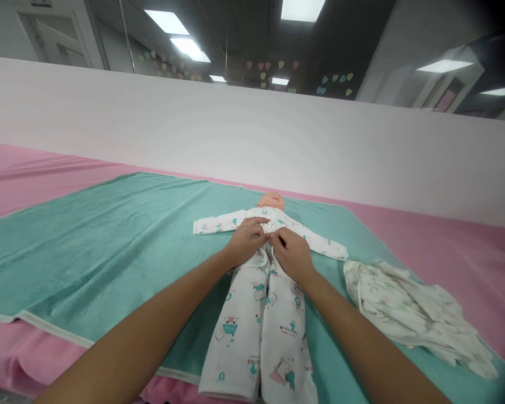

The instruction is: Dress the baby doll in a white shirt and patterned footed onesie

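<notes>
A baby doll point(271, 200) lies on its back, dressed in a white printed baby shirt point(219, 224) with both sleeves stretched out sideways. White printed baby trousers point(244, 325) cover its legs toward me. Both hands meet at the front of the shirt, over the doll's middle. My left hand point(247, 241) pinches the shirt's front edge between thumb and fingers. Beside it, my right hand point(292, 252) also pinches the cloth, its fingertips nearly touching the left thumb. Whatever small fastening may lie between the fingertips is hidden.
A green blanket point(109, 241) lies under the doll on a pink cover point(425, 241). To the right is a crumpled heap of white printed baby clothes point(412, 308). Behind stands a white low wall point(235, 134), with a mirror or glass point(244, 39) above it.
</notes>
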Demonstrator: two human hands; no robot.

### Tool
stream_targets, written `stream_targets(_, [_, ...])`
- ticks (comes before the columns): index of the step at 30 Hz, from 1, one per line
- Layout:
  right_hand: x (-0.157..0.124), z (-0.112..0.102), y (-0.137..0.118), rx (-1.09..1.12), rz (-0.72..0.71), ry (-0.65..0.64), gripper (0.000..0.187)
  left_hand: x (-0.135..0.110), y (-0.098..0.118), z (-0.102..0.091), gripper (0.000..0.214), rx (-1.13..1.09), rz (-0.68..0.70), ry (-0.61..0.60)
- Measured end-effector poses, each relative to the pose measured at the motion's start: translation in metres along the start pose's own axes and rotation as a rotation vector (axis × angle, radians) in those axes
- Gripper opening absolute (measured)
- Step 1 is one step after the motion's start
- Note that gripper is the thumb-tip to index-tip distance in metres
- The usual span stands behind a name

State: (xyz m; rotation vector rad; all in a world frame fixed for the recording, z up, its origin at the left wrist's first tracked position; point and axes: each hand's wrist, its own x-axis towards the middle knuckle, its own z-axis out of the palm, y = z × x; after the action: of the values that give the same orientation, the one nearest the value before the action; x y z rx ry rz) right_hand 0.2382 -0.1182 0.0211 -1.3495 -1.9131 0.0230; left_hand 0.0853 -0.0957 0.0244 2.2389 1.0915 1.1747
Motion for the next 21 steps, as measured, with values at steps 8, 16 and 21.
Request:
stream_targets(8, [-0.0004,-0.0003,-0.0003,0.001,0.001,-0.010,0.027,-0.0005,-0.0015,0.0011,0.031,-0.004,0.017,0.018])
stream_targets(16, [-0.0007,-0.0003,-0.0006,-0.005,0.002,-0.002,0.028,0.0000,-0.0015,0.0015,0.031,0.002,0.017,0.016])
stream_targets(21, [-0.0001,-0.0001,0.0003,-0.008,0.000,-0.012,0.027,-0.0004,-0.0040,0.0023,0.033,0.016,0.021,0.009])
